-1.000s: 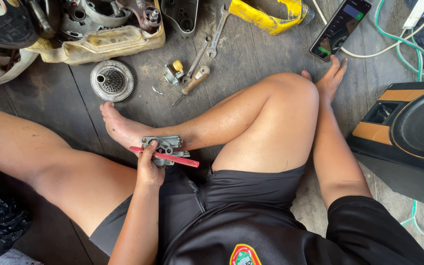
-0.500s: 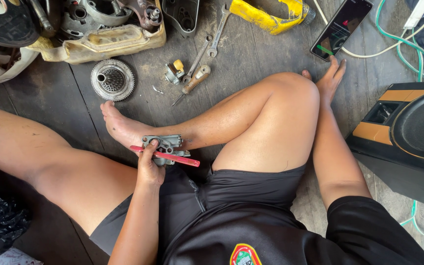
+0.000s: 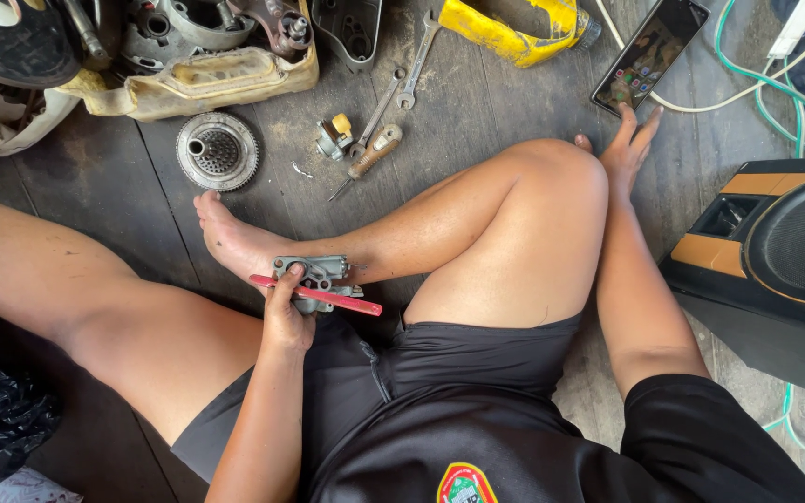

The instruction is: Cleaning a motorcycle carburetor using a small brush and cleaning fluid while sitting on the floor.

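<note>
Red-handled tool (image 3: 319, 297) and grey carburettor (image 3: 317, 273) unmoved in left hand (image 3: 287, 315), clasped; right hand (image 3: 630, 142) stays near phone (image 3: 649, 56), apparently empty.

Left hand (image 3: 288, 312) fingers curled closed, forearm bent in over lap. Right hand (image 3: 628, 144) stretched out past bent knee, fingers flat, spread.

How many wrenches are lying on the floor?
2: one wrench beside the yellow container, another wrench just left of it near the screwdriver. More may hide among the parts.
</note>
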